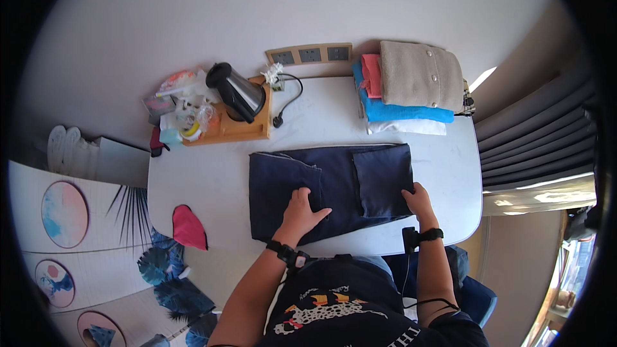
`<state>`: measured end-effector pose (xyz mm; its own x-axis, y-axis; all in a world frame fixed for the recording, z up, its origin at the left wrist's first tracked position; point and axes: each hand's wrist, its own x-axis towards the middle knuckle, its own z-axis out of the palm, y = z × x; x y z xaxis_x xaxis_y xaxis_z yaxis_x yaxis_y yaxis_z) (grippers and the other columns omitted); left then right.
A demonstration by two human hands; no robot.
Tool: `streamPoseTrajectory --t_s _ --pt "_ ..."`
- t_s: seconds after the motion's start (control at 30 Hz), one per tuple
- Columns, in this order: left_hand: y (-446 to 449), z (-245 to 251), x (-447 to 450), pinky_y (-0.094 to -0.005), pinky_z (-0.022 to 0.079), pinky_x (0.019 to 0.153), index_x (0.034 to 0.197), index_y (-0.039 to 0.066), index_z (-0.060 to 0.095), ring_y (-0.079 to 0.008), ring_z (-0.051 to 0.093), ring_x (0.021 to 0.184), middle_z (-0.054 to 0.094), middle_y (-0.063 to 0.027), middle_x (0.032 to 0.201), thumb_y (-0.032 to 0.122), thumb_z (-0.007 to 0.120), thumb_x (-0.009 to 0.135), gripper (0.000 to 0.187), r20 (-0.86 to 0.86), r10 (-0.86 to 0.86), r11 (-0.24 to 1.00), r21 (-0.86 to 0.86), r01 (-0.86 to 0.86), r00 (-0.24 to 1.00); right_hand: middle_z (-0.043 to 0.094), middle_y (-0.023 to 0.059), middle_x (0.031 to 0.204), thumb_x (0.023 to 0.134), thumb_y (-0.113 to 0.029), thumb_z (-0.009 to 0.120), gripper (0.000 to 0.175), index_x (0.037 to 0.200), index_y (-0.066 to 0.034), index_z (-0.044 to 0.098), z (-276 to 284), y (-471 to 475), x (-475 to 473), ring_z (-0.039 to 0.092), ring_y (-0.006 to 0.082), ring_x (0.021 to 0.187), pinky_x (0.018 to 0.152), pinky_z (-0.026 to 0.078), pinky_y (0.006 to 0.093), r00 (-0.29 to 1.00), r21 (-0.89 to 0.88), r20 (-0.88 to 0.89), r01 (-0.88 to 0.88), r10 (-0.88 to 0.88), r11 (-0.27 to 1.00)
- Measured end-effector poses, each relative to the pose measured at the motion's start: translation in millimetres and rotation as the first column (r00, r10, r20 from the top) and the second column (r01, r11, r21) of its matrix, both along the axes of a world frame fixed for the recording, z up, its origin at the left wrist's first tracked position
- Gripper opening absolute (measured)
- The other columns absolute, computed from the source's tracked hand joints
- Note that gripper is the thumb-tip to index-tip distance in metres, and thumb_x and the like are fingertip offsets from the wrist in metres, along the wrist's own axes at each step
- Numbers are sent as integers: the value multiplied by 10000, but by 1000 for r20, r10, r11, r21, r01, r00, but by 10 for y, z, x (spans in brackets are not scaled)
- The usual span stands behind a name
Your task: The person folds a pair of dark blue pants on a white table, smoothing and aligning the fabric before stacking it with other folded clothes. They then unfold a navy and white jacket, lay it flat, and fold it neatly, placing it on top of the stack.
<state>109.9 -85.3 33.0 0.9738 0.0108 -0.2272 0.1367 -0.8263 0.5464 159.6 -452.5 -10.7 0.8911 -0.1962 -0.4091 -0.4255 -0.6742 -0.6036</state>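
A navy cloth garment (337, 183) lies partly folded on the white table (221, 178) in front of me, with both its left and right ends turned inward. My left hand (303, 214) rests on the left folded flap, its thumb spread from the fingers. At the right edge, my right hand (419, 200) pinches the garment, thumb on top and the other fingers mostly hidden. A dark strip of the lower layer shows between the two flaps. The garment's exact kind cannot be told.
At the back right is a stack of folded clothes (419, 77). A wooden tray (258, 127) at the back left carries an electric kettle (241, 94) and plastic-wrapped items. A power plug (278, 120) lies nearby. A pink cloth item (189, 226) hangs over the table's left edge.
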Motion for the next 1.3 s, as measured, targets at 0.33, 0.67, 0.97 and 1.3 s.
streamPoseTrajectory --t_s 0.33,0.67,0.97,1.3 --pt "-46 120 -56 -456 565 906 1313 40 417 -397 589 1135 501 -205 1236 443 875 733 842 -47 -106 988 108 111 993 683 299 1063 906 -278 694 378 1064 56 618 15 64 -119 641 477 1042 883 518 494 999 -81 -1 -48 48 996" --pt "60 10 -44 -416 529 962 1361 72 454 -354 584 1181 508 -187 1255 313 843 827 704 -107 -5 999 -50 0 994 677 311 958 917 -207 662 306 1078 28 548 616 306 -144 641 512 938 790 514 538 978 -108 184 -82 101 991" --pt "605 -143 -115 -419 496 1000 1447 50 494 -278 619 1152 622 -126 1292 608 491 1028 697 -559 96 321 -766 -557 824 656 307 882 899 -103 627 224 1051 8 506 1586 1819 -79 638 511 854 729 507 566 761 130 494 -542 420 830" --pt "1292 -104 -434 -351 490 993 1343 3 581 -210 626 1132 656 -113 1274 471 564 1035 561 -521 418 112 -783 -611 744 660 246 1080 924 -251 669 331 1130 3 619 446 3288 -243 643 400 1047 894 529 462 367 198 392 -929 844 312"
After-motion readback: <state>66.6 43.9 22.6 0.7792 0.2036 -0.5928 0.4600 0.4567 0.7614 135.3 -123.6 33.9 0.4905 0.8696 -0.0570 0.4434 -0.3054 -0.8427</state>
